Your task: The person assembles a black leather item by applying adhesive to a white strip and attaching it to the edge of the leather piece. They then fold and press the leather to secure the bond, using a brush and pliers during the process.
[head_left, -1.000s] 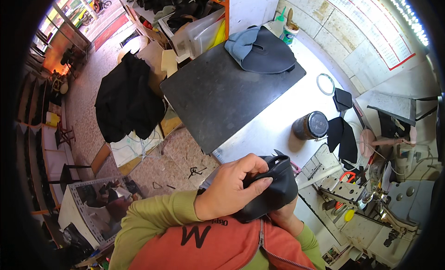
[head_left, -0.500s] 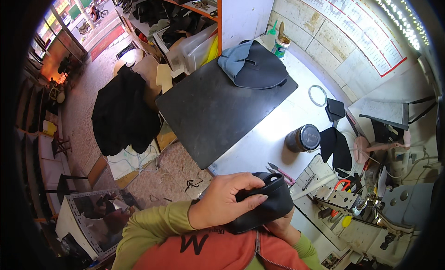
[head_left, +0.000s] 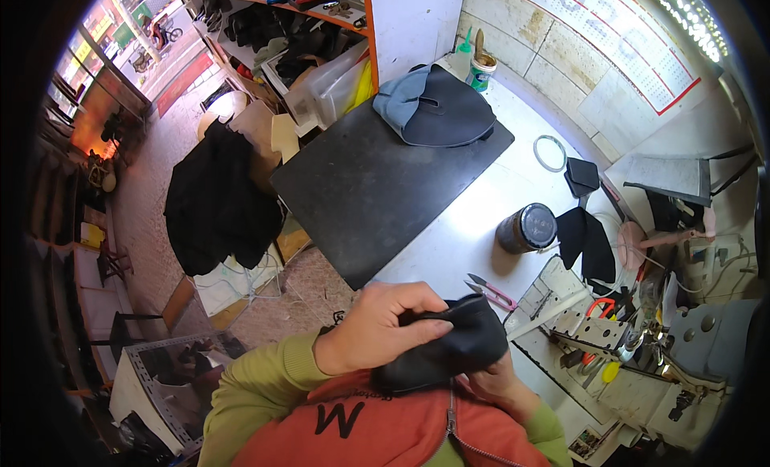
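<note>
A black, soft, leather-like piece (head_left: 449,343), pouch-shaped with a curved rim, is held up in front of my chest. My left hand (head_left: 385,326) pinches its upper edge between thumb and fingers. From below and to the right, my right hand (head_left: 496,380) grips the piece; most of its fingers are hidden behind it. Just beyond lie pink-handled scissors (head_left: 499,295) on the white table. Farther off, a similar black piece with a blue-grey lining (head_left: 449,110) rests on a dark mat (head_left: 385,190).
A dark lidded jar (head_left: 528,228), a clear ring (head_left: 550,153) and black scraps (head_left: 585,246) are on the white table. A sewing machine (head_left: 710,339) with tools beside it stands at the right. Black cloth (head_left: 220,202) is heaped at the left, near a perforated bin (head_left: 152,379).
The black piece has turned in my hands, and its rim opening, visible before, is now pressed narrower. My left hand has risen slightly, still pinching the edge. The view has shifted a little.
</note>
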The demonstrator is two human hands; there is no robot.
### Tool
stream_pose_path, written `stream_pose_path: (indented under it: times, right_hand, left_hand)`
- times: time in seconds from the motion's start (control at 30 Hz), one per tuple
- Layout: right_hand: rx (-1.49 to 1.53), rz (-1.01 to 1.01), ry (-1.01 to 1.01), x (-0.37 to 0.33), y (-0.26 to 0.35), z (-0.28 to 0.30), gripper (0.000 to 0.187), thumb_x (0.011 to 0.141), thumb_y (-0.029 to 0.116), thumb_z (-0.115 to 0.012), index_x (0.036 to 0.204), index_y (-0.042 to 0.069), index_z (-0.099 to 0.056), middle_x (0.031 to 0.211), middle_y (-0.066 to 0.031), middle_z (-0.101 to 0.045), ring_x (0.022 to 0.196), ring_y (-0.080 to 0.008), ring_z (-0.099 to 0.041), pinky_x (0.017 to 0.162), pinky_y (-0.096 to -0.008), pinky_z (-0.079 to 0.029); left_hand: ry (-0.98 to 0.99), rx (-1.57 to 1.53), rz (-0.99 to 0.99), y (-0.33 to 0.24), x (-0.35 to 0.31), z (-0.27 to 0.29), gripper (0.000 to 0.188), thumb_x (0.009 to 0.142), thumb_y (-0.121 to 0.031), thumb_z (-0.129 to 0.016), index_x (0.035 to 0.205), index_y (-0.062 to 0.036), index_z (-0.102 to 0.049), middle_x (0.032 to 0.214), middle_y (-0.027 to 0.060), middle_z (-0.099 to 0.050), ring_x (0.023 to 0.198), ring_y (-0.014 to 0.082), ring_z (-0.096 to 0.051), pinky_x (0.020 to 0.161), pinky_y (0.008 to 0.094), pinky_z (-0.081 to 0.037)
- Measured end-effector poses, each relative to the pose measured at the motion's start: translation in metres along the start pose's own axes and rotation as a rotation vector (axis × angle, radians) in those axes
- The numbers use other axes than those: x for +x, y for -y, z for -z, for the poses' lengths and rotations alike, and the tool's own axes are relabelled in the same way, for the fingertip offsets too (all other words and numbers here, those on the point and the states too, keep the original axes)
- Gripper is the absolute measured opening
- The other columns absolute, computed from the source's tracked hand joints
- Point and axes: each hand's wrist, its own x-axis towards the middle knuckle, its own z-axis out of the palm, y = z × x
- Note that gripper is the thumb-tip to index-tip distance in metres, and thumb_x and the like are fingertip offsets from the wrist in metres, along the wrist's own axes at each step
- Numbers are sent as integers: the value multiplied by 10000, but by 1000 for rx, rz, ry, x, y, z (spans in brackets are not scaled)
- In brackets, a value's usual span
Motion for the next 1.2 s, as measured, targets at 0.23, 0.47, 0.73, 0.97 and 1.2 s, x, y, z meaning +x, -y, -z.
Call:
stream_pose_path:
  times: [0.23, 0.47, 0.73, 0.97, 1.2]
  right_hand:
    - [220, -214, -115, -65, -5, 59, 221, 789, 127, -719, 708, 29, -537, 626, -74, -515, 527, -180, -479, 507, -255, -370]
    - [-384, 478, 1, 21, 51, 45, 168, 760, 126, -715, 866, 36, -620, 971, -134, -653, 663, -236, -639, 538, -289, -497]
    - [-306, 186, 192, 21, 54, 40, 220, 699, 80, -750, 878, 65, -623, 773, -67, -584, 628, -258, -594, 523, -315, -459]
    - [-360, 17, 215, 9, 64, 41, 174, 748, 100, -735, 790, 33, -580, 741, -74, -550, 617, -233, -558, 542, -307, -430]
    - [-146, -38, 324, 6, 52, 45, 188, 799, 167, -704, 831, 23, -586, 768, -106, -555, 630, -276, -556, 536, -330, -422]
  left_hand:
    - [207, 108, -176, -8, 3, 18, 103, 776, -52, -712, 849, -18, -647, 647, 50, -569, 516, 124, -513, 487, 254, -375]
    - [305, 229, -252, -13, 0, 6, 106, 756, -38, -706, 849, -32, -656, 665, 76, -575, 528, 223, -537, 483, 296, -384]
    - [312, 375, -343, -10, -4, 0, 129, 754, -89, -716, 860, -53, -652, 655, 67, -565, 553, 248, -562, 483, 331, -399]
    - [286, 578, -249, -24, -9, -5, 142, 748, -148, -715, 827, -77, -621, 694, 62, -557, 585, 265, -560, 499, 350, -409]
    - [418, 351, -169, -23, -9, -1, 129, 765, -131, -710, 788, -70, -599, 739, 66, -541, 622, 251, -545, 530, 334, -402]
